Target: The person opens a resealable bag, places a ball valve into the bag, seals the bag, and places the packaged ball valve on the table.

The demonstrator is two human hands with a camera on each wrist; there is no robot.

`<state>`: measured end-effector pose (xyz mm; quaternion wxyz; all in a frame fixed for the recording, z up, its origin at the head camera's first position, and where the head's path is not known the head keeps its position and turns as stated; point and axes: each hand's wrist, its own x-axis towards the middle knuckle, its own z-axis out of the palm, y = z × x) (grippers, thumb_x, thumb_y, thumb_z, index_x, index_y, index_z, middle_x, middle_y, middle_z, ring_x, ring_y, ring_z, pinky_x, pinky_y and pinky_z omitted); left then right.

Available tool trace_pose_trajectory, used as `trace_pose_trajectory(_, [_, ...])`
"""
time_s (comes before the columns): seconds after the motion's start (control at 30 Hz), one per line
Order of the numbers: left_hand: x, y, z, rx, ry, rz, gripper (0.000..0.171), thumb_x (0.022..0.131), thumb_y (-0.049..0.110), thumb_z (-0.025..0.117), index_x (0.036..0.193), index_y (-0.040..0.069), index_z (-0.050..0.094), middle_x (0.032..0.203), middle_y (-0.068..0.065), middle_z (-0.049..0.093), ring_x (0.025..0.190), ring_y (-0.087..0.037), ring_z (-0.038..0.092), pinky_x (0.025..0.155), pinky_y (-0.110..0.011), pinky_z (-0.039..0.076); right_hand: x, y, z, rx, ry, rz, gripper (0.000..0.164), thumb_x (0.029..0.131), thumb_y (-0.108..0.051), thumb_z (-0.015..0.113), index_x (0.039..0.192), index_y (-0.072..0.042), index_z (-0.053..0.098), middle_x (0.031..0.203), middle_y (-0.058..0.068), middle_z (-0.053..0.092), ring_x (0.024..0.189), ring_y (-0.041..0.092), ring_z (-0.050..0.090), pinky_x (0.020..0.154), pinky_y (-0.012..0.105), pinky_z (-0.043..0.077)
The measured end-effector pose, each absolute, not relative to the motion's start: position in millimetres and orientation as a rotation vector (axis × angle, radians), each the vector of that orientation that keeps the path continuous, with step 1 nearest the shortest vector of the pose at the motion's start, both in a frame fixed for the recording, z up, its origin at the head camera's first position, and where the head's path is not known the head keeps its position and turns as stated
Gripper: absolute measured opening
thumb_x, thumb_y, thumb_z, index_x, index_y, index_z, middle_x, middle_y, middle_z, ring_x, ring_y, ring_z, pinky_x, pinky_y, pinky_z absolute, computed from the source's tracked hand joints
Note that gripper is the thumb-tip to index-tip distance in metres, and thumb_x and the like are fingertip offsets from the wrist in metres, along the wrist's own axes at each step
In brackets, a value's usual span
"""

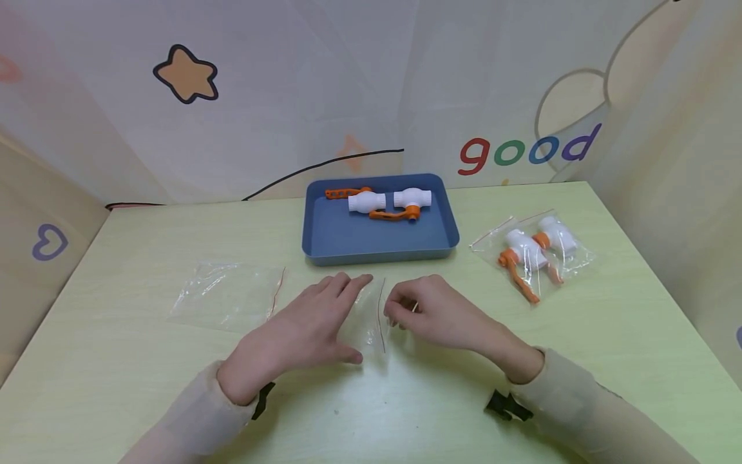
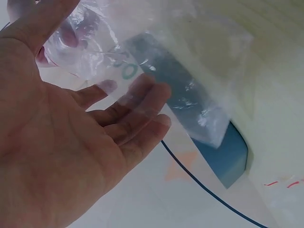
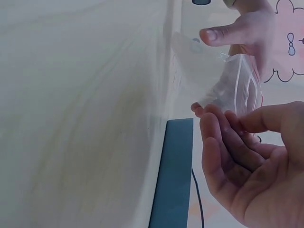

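A clear zip bag [image 1: 371, 319] with a thin red line along its mouth is held up between the two hands. My right hand [image 1: 435, 312] pinches the bag's mouth edge between thumb and fingertips, as the right wrist view shows at the bag's zip strip [image 3: 244, 90]. On the other side, my left hand [image 1: 313, 316] has its fingers extended and thumb spread apart. In the left wrist view, the bag's film [image 2: 204, 99] lies across the fingertips of that left hand [image 2: 85, 123], with no grip visible. No contents show in this bag.
Behind the hands stands a blue tray [image 1: 377, 259] with two white ball valves [image 1: 367, 202] that have orange handles. Another clear bag [image 1: 228, 296] lies flat at left. At right, a bag [image 1: 530, 258] contains two more such valves. A patterned curtain [image 1: 290, 96] hangs behind the table.
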<state>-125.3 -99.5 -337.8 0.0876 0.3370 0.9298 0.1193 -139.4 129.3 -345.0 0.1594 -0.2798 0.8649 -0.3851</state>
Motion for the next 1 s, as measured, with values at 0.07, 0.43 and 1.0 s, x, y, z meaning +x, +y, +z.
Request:
trace_pose_trajectory(0.07, [-125.3, -101.3, -339.5, 0.992, 2.758, 0.365, 0.110, 0.067, 0.048, 0.085, 0.151, 0.012, 0.024, 0.120, -0.004, 0.047, 0.108, -0.020, 0.048, 0.097, -0.038, 0.040, -139.6, 130.6, -344.8, -0.769, 2.454, -1.122, 0.014, 0.096, -0.016, 0.058, 0.090, -0.013, 0.070, 0.074, -0.002, 0.065, 0.067, 0.011, 0.058, 0.057, 0.028, 0.047])
trace_pose_trajectory(0.43, [-128.1, -106.8, -342.5, 0.990, 2.767, 0.372, 0.092, 0.076, 0.042, 0.080, 0.147, 0.014, 0.031, 0.114, -0.003, 0.053, 0.104, -0.020, 0.052, 0.095, -0.039, 0.041, -141.6, 134.1, -347.7, -0.741, 2.448, -1.215, 0.008, 0.096, -0.018, 0.060, 0.096, -0.012, 0.065, 0.080, 0.000, 0.064, 0.072, 0.014, 0.058, 0.061, 0.029, 0.049])
trace_pose_trajectory(1.0, [-126.9, -104.5, -338.9, 0.948, 2.818, 0.265, 0.086, 0.078, 0.045, 0.078, 0.145, 0.013, 0.035, 0.112, -0.001, 0.054, 0.106, -0.020, 0.053, 0.092, -0.040, 0.043, -136.8, 127.7, -345.4, -0.887, 2.442, -1.397, 0.018, 0.081, -0.006, 0.078, 0.095, -0.017, 0.077, 0.104, -0.005, 0.070, 0.099, 0.003, 0.063, 0.083, 0.024, 0.052])
